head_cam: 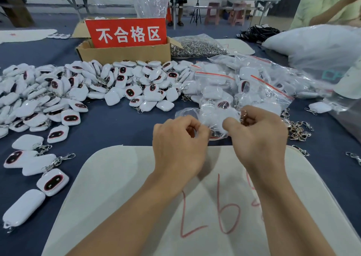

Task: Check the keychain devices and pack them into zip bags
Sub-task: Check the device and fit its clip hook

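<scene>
Lower frame: pale mat (117, 187) on the blue-covered bench (117, 123), red handwriting partly hidden under the right forearm.

Centre: left hand (177, 144) and right hand (259, 136), both with fingers curled in, each pinching the near edge of one clear zip bag (211, 117) held between them just beyond the mat. The bag's contents are a blurred white mass; cannot tell how the device inside lies.

Right of the right hand: loose metal clasps (298, 130).

Left and middle: heap of white keychain devices (78, 86), some dark face up.

Right, beyond the hands: filled bags (254, 80) with red strips.

Top: cardboard box (125, 50) with a red sign (126, 32).
</scene>
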Available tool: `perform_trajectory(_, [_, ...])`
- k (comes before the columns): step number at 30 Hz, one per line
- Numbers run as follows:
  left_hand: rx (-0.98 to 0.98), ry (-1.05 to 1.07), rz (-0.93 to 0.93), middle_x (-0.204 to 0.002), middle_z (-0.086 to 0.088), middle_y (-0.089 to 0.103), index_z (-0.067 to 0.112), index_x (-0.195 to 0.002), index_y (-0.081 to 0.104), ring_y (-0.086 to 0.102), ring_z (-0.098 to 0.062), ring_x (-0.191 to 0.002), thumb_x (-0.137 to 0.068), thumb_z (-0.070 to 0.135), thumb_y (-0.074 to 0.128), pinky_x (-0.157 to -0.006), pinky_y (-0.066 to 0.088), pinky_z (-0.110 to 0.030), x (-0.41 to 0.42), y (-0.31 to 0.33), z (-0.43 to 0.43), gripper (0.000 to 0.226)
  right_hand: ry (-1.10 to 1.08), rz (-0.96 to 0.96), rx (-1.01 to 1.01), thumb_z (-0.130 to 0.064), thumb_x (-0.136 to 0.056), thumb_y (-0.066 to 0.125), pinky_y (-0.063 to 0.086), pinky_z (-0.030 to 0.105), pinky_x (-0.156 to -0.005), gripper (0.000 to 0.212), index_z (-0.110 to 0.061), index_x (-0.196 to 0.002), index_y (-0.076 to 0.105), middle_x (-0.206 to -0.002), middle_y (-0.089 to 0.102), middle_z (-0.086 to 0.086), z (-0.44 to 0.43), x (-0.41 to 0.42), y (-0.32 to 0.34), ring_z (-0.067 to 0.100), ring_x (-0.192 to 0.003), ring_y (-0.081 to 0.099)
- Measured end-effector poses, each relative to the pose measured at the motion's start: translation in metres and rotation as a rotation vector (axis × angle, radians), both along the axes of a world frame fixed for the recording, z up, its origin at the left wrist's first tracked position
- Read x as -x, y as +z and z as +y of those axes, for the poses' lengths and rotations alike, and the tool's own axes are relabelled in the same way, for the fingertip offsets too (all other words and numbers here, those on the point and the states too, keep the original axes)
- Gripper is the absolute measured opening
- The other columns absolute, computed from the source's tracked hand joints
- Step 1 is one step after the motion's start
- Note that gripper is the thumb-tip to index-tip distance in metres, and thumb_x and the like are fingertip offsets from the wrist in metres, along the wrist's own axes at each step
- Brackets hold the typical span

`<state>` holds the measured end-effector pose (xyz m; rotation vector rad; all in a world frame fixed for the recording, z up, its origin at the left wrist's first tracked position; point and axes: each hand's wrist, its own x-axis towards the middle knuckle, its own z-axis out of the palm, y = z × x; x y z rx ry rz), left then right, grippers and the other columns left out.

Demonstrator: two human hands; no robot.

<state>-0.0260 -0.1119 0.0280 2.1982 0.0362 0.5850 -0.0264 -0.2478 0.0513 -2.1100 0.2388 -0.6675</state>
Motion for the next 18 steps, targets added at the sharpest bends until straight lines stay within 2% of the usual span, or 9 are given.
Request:
perform_trajectory(2, [0.041,-0.001,-0.025,-0.062,0.012,0.062,0.025,-0.066,0.069,0.053,-0.004,-0.085,-0.083,0.037,0.059,-0.079,0.044,-0.038,0.001,0.001,0.001,0.023,0.054,0.031,0.089,-0.030,-0.063,0.067,0.045,0.041,-0.078,0.023,-0.017,-0.057,0.050,-0.052,0.049,-0.009,0.004,0.000,-0.001,0.024,-0.067,0.049])
perform_trajectory(4, [0.041,-0.010,-0.058,-0.062,0.011,0.062,0.024,-0.066,0.069,0.051,-0.003,-0.085,-0.084,0.032,0.061,-0.079,0.043,-0.038,0.001,0.001,0.003,0.022,0.120,0.000,0.163,-0.024,-0.068,0.078,0.048,0.050,-0.096,0.015,-0.026,-0.065,0.064,-0.077,0.065,-0.013,0.008,0.001,-0.005,0.028,-0.094,0.061])
perform_trajectory(6, [0.014,-0.029,-0.126,-0.062,0.010,0.061,0.023,-0.065,0.067,0.050,-0.009,-0.076,-0.084,0.027,0.062,-0.081,0.041,-0.036,0.002,0.001,0.004,0.020,0.168,-0.034,0.205,-0.015,-0.070,0.083,0.045,0.054,-0.102,0.012,-0.023,-0.071,0.075,-0.102,0.073,-0.006,0.010,-0.002,-0.009,0.031,-0.111,0.058])
perform_trajectory(9, [-0.020,-0.118,-0.252,-0.064,0.008,0.060,0.020,-0.066,0.063,0.050,-0.011,-0.069,-0.086,0.021,0.063,-0.084,0.038,-0.035,0.002,0.000,0.007,0.020,0.243,0.044,0.254,-0.018,-0.075,0.074,0.037,0.053,-0.112,0.014,-0.019,-0.086,0.082,-0.140,0.065,0.006,0.016,-0.004,-0.015,0.034,-0.134,0.047])
perform_trajectory(11, [-0.025,-0.229,-0.313,-0.069,0.005,0.062,0.015,-0.069,0.062,0.053,-0.017,-0.072,-0.089,0.021,0.060,-0.084,0.038,-0.036,0.003,-0.001,0.008,0.021,0.297,0.092,0.261,-0.023,-0.079,0.061,0.035,0.056,-0.115,0.036,-0.005,-0.104,0.078,-0.145,0.059,0.017,0.021,-0.004,-0.020,0.040,-0.142,0.043])
perform_trajectory(13, [-0.017,-0.259,-0.344,-0.071,0.005,0.063,0.014,-0.071,0.062,0.054,-0.018,-0.073,-0.090,0.023,0.056,-0.083,0.040,-0.037,0.002,0.000,0.010,0.022,0.302,0.164,0.279,-0.023,-0.088,0.061,0.033,0.050,-0.119,0.036,-0.002,-0.115,0.074,-0.151,0.054,0.016,0.026,-0.006,-0.022,0.034,-0.147,0.038])
perform_trajectory(15, [0.026,-0.139,-0.355,-0.069,0.008,0.062,0.017,-0.070,0.062,0.053,-0.014,-0.072,-0.091,0.024,0.056,-0.077,0.041,-0.035,-0.001,0.002,0.016,0.022,0.317,0.155,0.204,-0.030,-0.095,0.059,0.033,0.036,-0.116,0.023,-0.023,-0.103,0.079,-0.150,0.057,0.001,0.028,-0.008,-0.020,0.016,-0.146,0.039])
perform_trajectory(17, [0.159,0.052,-0.308,-0.062,0.012,0.057,0.025,-0.067,0.059,0.049,-0.009,-0.064,-0.091,0.025,0.057,-0.068,0.040,-0.031,-0.008,0.006,0.028,0.024,0.348,0.090,-0.054,-0.036,-0.093,0.060,0.040,0.030,-0.109,0.018,-0.039,-0.091,0.077,-0.135,0.066,-0.015,0.031,-0.007,-0.016,-0.007,-0.134,0.048])
perform_trajectory(18, [0.244,0.134,-0.267,-0.059,0.013,0.055,0.027,-0.065,0.057,0.048,-0.008,-0.061,-0.091,0.025,0.057,-0.064,0.038,-0.029,-0.013,0.008,0.035,0.026,0.343,0.061,-0.190,-0.035,-0.091,0.064,0.044,0.027,-0.104,0.017,-0.045,-0.089,0.078,-0.133,0.066,-0.020,0.032,-0.006,-0.014,-0.012,-0.125,0.053])
